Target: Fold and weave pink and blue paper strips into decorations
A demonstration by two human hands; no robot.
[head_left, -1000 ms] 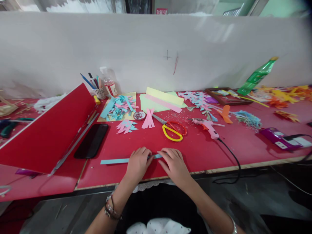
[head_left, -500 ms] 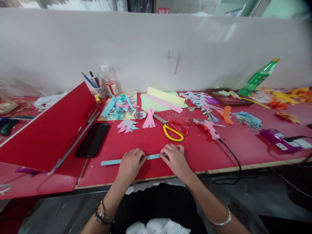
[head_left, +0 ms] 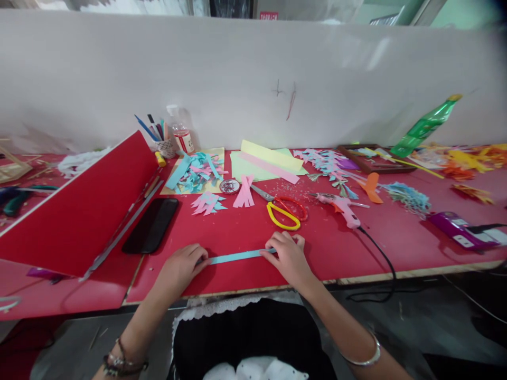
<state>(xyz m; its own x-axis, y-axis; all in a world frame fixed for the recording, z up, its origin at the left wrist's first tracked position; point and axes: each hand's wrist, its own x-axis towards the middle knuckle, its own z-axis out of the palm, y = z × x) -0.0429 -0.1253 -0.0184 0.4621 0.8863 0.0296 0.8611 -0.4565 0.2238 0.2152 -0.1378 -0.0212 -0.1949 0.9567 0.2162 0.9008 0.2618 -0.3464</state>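
Note:
A light blue paper strip point(head_left: 236, 257) stretches between my two hands, low over the red table near its front edge. At the strip's left end, my left hand point(head_left: 182, 266) is closed with thumb and fingers pinching the paper. My right hand point(head_left: 288, 257) pinches the other end, its fingers curled over the tip. Just beyond the hands lie scissors point(head_left: 283, 211) with yellow and red handles, a fan of pink paper strips point(head_left: 244, 192), and a small pile of pink and blue fringed paper point(head_left: 208, 203).
A black phone point(head_left: 151, 226) and a standing red board point(head_left: 87, 206) are at left. Blue and pink scraps point(head_left: 198, 173) lie behind. At right are a pink glue gun point(head_left: 341, 207) with a cord, a purple power strip point(head_left: 461, 230) and a leaning green bottle point(head_left: 425, 128).
My left hand has slid leftward along the strip to its left end, so more of the paper shows between the hands. The right hand keeps its pinch in nearly the same place.

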